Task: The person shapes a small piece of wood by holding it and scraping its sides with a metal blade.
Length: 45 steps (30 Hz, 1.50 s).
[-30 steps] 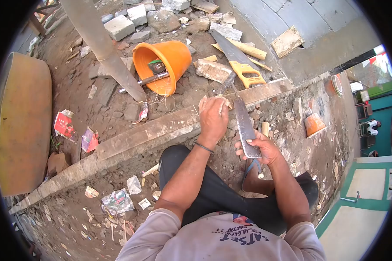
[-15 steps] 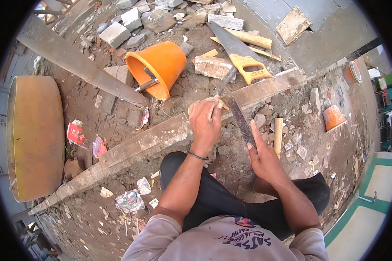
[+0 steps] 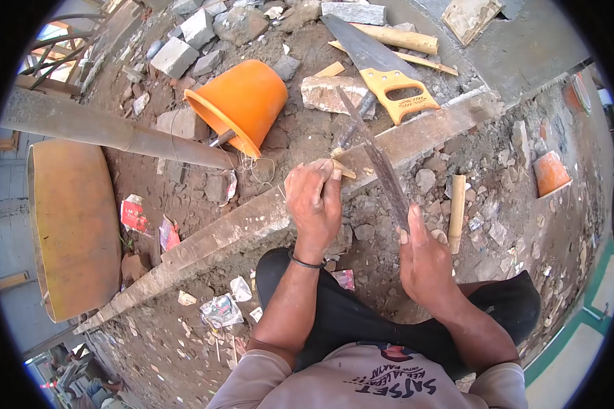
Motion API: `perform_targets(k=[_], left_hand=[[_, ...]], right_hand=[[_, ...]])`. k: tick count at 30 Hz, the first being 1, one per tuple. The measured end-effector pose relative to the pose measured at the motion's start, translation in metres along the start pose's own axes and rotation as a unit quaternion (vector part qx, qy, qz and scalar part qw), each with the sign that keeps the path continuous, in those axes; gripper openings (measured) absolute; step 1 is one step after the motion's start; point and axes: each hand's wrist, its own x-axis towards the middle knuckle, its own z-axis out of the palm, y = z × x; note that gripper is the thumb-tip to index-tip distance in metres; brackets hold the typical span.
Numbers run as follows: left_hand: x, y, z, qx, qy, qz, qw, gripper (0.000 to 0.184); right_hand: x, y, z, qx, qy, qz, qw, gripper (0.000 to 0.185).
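Left hand: closed, with a small wood piece pinched at its far side, above the long board. Right hand: wrapped narrowly round the near end of a long dark blade. The blade is slanted toward the far left and seen nearly edge-on, just right of the wood piece; whether the two are touching cannot be told.

Bamboo stick: laid on the ground, right of the blade. Saw, yellow-handled: laid beyond the board, far right; its handle marking is too small to be read. Orange bucket: tipped on its side, far left of the blade. Red packet: left, marked "LM", remainder unclear. Shirt: printed "SATSET", with smaller lettering in which "KERJA" and "RAKYAT" can be made out.
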Motion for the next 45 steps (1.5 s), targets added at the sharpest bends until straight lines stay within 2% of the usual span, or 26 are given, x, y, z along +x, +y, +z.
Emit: perform_targets(k=[1, 3, 4, 7, 9, 10, 11, 12, 16, 18, 19, 21, 25, 27, 28, 30, 31, 33, 34, 35, 37, 39, 43, 45], left_hand=[[0.0, 0.0, 0.0, 0.002, 0.001, 0.0, 1.0, 0.013], [-0.001, -0.001, 0.0, 0.021, 0.006, 0.014, 1.0, 0.014], [0.0, -0.001, 0.0, 0.022, 0.006, 0.018, 1.0, 0.014], [-0.002, -0.002, 0.0, 0.018, 0.007, 0.014, 1.0, 0.015], [-0.001, -0.001, 0.0, 0.011, -0.003, 0.009, 1.0, 0.015], [-0.001, 0.0, 0.0, 0.011, -0.004, 0.008, 1.0, 0.015], [-0.001, 0.001, 0.0, 0.009, 0.0, 0.006, 1.0, 0.016], [0.001, 0.003, 0.0, 0.007, 0.005, 0.006, 1.0, 0.016], [-0.002, 0.0, -0.001, 0.008, 0.005, 0.001, 1.0, 0.015], [0.001, 0.0, 0.0, 0.008, -0.004, 0.012, 1.0, 0.014], [-0.001, 0.0, -0.001, 0.008, -0.005, 0.01, 1.0, 0.014], [0.0, 0.001, -0.001, 0.006, -0.003, 0.004, 1.0, 0.014], [-0.001, 0.0, -0.001, 0.019, 0.002, 0.002, 1.0, 0.014], [0.0, 0.001, -0.001, 0.002, -0.006, -0.003, 1.0, 0.014], [0.0, 0.0, -0.001, 0.003, -0.006, -0.005, 1.0, 0.014], [0.001, 0.002, -0.001, 0.001, -0.008, -0.008, 1.0, 0.014], [0.001, 0.003, -0.002, 0.0, -0.006, -0.004, 1.0, 0.014], [0.002, 0.002, -0.001, 0.018, 0.006, 0.008, 1.0, 0.015], [0.001, -0.001, 0.0, 0.019, 0.006, 0.007, 1.0, 0.015], [-0.001, -0.001, 0.0, 0.011, 0.001, 0.003, 1.0, 0.014], [-0.002, -0.001, 0.001, 0.003, -0.002, 0.0, 1.0, 0.014], [0.001, 0.001, 0.0, 0.004, -0.002, 0.001, 1.0, 0.014], [0.002, 0.0, 0.0, 0.01, 0.004, 0.001, 1.0, 0.013], [0.0, 0.0, 0.0, 0.003, -0.002, 0.002, 1.0, 0.013]], right_hand=[[0.0, 0.002, -0.001, 0.002, -0.001, -0.002, 1.0, 0.083], [0.001, 0.004, -0.003, -0.007, -0.193, 0.09, 0.977, 0.083], [0.003, 0.002, -0.005, -0.006, -0.19, 0.089, 0.978, 0.083], [0.005, -0.001, -0.007, -0.001, -0.176, 0.093, 0.98, 0.084], [0.007, 0.002, 0.003, 0.027, 0.042, -0.027, 0.998, 0.085], [0.007, 0.001, 0.0, 0.027, 0.041, -0.027, 0.998, 0.085], [0.01, -0.001, -0.006, -0.023, -0.098, 0.032, 0.994, 0.085], [0.012, -0.003, -0.011, -0.073, -0.234, 0.088, 0.965, 0.085], [0.009, -0.003, -0.005, -0.032, -0.195, 0.095, 0.976, 0.085], [0.012, -0.002, 0.003, 0.02, 0.037, -0.018, 0.999, 0.084], [0.011, -0.004, 0.0, 0.021, 0.036, -0.017, 0.999, 0.084], [0.013, -0.008, -0.01, -0.075, -0.185, 0.08, 0.977, 0.082], [0.013, -0.005, -0.006, -0.057, -0.195, 0.093, 0.975, 0.082], [0.014, -0.004, -0.001, 0.009, 0.008, 0.008, 1.0, 0.083], [0.013, -0.005, -0.002, 0.009, 0.006, 0.008, 1.0, 0.083], [0.011, -0.007, -0.009, -0.054, -0.146, 0.063, 0.986, 0.083], [0.011, -0.006, -0.011, -0.055, -0.142, 0.062, 0.986, 0.083], [0.013, 0.0, -0.009, -0.052, -0.206, 0.117, 0.97, 0.083], [0.012, 0.001, -0.006, -0.051, -0.207, 0.116, 0.97, 0.083], [0.009, 0.001, -0.003, -0.024, -0.131, 0.086, 0.987, 0.084], [0.011, 0.0, -0.004, 0.003, -0.052, 0.054, 0.997, 0.084], [0.017, -0.008, -0.012, -0.045, -0.17, 0.085, 0.981, 0.085], [0.014, 0.001, -0.007, -0.003, -0.207, 0.112, 0.972, 0.085], [0.013, -0.004, -0.007, 0.01, -0.061, 0.05, 0.997, 0.085]])
